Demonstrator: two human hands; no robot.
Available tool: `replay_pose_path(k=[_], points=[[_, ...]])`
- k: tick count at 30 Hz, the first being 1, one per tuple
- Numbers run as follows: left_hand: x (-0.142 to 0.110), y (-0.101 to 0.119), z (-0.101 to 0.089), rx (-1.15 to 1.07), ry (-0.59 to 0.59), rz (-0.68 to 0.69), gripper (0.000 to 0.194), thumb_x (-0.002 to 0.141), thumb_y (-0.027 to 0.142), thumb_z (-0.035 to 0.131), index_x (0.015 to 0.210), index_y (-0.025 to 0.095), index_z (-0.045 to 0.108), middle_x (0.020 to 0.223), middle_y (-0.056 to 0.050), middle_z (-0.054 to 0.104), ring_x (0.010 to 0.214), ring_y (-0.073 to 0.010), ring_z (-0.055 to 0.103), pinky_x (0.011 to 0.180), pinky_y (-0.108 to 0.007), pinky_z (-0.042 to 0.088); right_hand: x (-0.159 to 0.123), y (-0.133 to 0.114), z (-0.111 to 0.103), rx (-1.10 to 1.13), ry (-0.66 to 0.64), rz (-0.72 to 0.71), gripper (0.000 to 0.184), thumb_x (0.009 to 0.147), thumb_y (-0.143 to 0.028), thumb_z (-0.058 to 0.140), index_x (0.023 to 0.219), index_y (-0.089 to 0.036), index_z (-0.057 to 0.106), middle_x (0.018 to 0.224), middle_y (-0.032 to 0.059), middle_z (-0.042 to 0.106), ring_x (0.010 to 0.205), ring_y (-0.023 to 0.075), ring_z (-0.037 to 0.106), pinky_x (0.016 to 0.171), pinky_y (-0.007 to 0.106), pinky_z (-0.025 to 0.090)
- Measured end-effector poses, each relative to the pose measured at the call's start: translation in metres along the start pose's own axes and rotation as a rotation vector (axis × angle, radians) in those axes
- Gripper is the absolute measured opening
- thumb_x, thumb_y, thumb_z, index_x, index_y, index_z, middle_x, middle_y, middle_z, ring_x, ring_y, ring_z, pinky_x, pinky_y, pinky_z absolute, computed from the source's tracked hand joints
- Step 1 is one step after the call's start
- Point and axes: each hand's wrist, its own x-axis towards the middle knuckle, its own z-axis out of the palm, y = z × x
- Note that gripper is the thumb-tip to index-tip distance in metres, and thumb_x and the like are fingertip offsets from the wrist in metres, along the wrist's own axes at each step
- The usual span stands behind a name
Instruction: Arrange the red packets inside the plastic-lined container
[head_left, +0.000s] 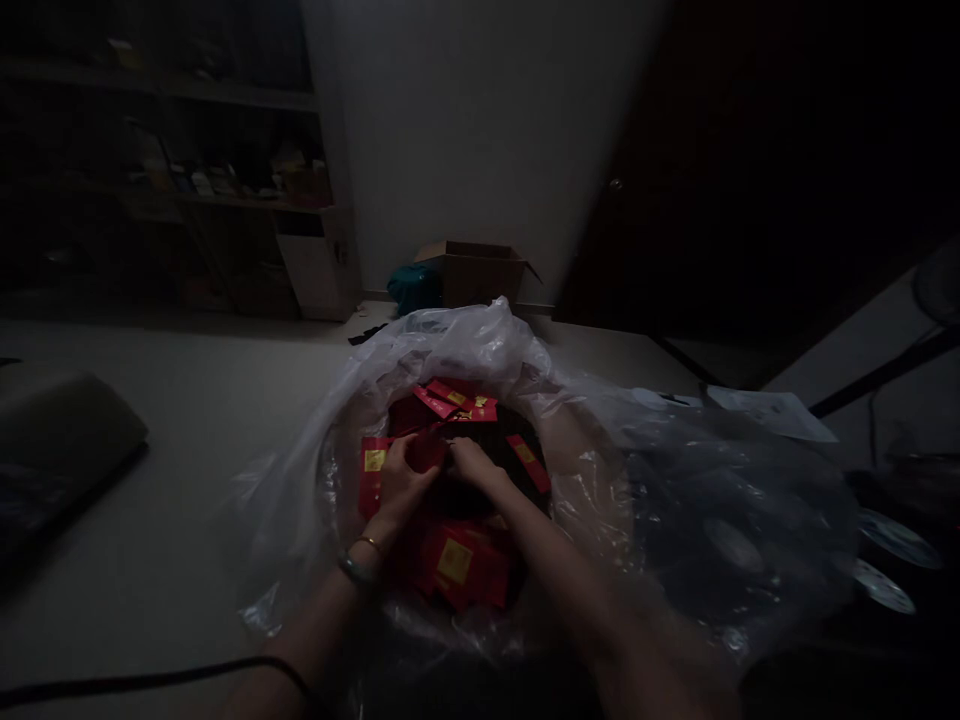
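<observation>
So: small glossy-looking red packet (pixel 426 452) pinched in left hand (pixel 401 482), above the pile.
Left thumb and fingers curl around it, part-closed; right hand (pixel 474 464) is just beside, fingertips too dark to read its grip. Best pinch lightly, steady it over the dark loose-looking material (pixel 517 420), clear of flat red yellow-squared packets (pixel 455 562) and crumpled clear plastic liner (pixel 491 335).

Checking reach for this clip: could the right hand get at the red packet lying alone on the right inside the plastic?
Probably yes: the lone red packet lies close beside the right hand, with nothing apparently covering it.
</observation>
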Motion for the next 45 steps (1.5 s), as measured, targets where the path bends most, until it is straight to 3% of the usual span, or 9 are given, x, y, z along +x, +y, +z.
replay_pose_path(k=[7, 12, 16, 21, 28, 33, 37, 41, 45], points=[[0.0, 0.002, 0.001, -0.008, -0.016, -0.013, 0.044, 0.061, 0.024, 0.071, 0.102, 0.019, 0.055, 0.099, -0.006, 0.064, 0.093, -0.0239, 0.062, 0.086, -0.041, 0.05, 0.009, -0.006, -0.049, 0.17, 0.213, 0.042, 0.017, 0.069, -0.011, 0.058, 0.085, -0.015, 0.065, 0.081, 0.0015, 0.067, 0.076, 0.0145, 0.061, 0.068, 0.024, 0.047], [0.0, 0.003, 0.0, -0.028, -0.024, -0.028, 0.046, 0.062, 0.025, 0.072, 0.105, 0.02, 0.055, 0.102, -0.006, 0.063, 0.097, -0.0248, 0.061, 0.089, -0.042, 0.049, 0.013, -0.038, -0.067, 0.342, 0.171, -0.072, 0.015, 0.065, -0.013, 0.064, 0.079, -0.017, 0.067, 0.077, -0.0005, 0.068, 0.074, 0.015, 0.063, 0.068, 0.024, 0.047], [0.0, 0.003, 0.0, -0.029, -0.012, -0.067, 0.048, 0.062, 0.028, 0.073, 0.105, 0.021, 0.053, 0.104, -0.006, 0.063, 0.099, -0.0261, 0.06, 0.089, -0.043, 0.048, 0.013, -0.055, -0.067, 0.38, 0.078, -0.068, 0.019, 0.072, -0.013, 0.059, 0.089, -0.018, 0.067, 0.081, 0.0009, 0.07, 0.077, 0.0148, 0.064, 0.068, 0.023, 0.048], [-0.001, 0.007, 0.0, -0.047, 0.005, -0.121, 0.05, 0.063, 0.029, 0.073, 0.107, 0.019, 0.05, 0.103, -0.009, 0.062, 0.096, -0.0273, 0.06, 0.085, -0.042, 0.049, -0.005, -0.065, -0.066, 0.353, 0.156, -0.076, 0.025, 0.081, -0.017, 0.055, 0.105, -0.019, 0.062, 0.087, 0.0017, 0.068, 0.077, 0.0141, 0.062, 0.069, 0.026, 0.047], [-0.006, 0.002, 0.002, -0.089, 0.021, -0.106, 0.055, 0.062, 0.034, 0.074, 0.106, 0.02, 0.045, 0.101, -0.008, 0.058, 0.092, -0.0236, 0.06, 0.081, -0.04, 0.05, -0.031, -0.074, -0.046, -0.253, 0.235, -0.187, 0.011, 0.078, -0.027, 0.067, 0.085, -0.018, 0.067, 0.093, 0.0102, 0.063, 0.098, 0.0255, 0.05, 0.083, 0.037, 0.041], [-0.007, -0.001, 0.004, -0.089, -0.004, -0.131, 0.058, 0.06, 0.033, 0.075, 0.106, 0.019, 0.042, 0.099, -0.007, 0.057, 0.089, -0.0227, 0.059, 0.079, -0.039, 0.05, -0.033, -0.073, -0.041, -0.323, 0.254, -0.235, 0.01, 0.085, -0.021, 0.058, 0.087, -0.019, 0.067, 0.091, 0.0081, 0.066, 0.091, 0.0224, 0.052, 0.082, 0.037, 0.037], [-0.009, -0.005, 0.008, -0.09, 0.013, -0.151, 0.059, 0.06, 0.033, 0.076, 0.106, 0.019, 0.041, 0.099, -0.007, 0.055, 0.089, -0.0225, 0.058, 0.079, -0.04, 0.05, -0.036, -0.072, -0.04, -0.282, 0.293, -0.237, 0.007, 0.083, -0.023, 0.062, 0.086, -0.019, 0.066, 0.09, 0.0071, 0.068, 0.093, 0.0223, 0.053, 0.083, 0.037, 0.035], [-0.01, 0.0, 0.006, -0.151, -0.04, -0.086, 0.06, 0.062, 0.029, 0.075, 0.11, 0.02, 0.04, 0.099, -0.006, 0.054, 0.09, -0.0203, 0.057, 0.082, -0.038, 0.049, -0.04, -0.068, -0.04, -0.211, 0.237, -0.143, 0.005, 0.078, -0.021, 0.067, 0.08, -0.018, 0.064, 0.087, 0.0072, 0.066, 0.093, 0.0229, 0.055, 0.08, 0.036, 0.037], [-0.001, 0.017, -0.01, -0.154, -0.132, 0.092, 0.064, 0.066, 0.025, 0.072, 0.122, 0.024, 0.042, 0.114, -0.008, 0.049, 0.1, -0.0201, 0.054, 0.085, -0.035, 0.049, -0.042, -0.062, -0.05, -0.219, 0.234, -0.264, 0.007, 0.08, -0.014, 0.063, 0.085, -0.019, 0.062, 0.094, 0.0064, 0.067, 0.112, 0.0255, 0.049, 0.092, 0.042, 0.035]])
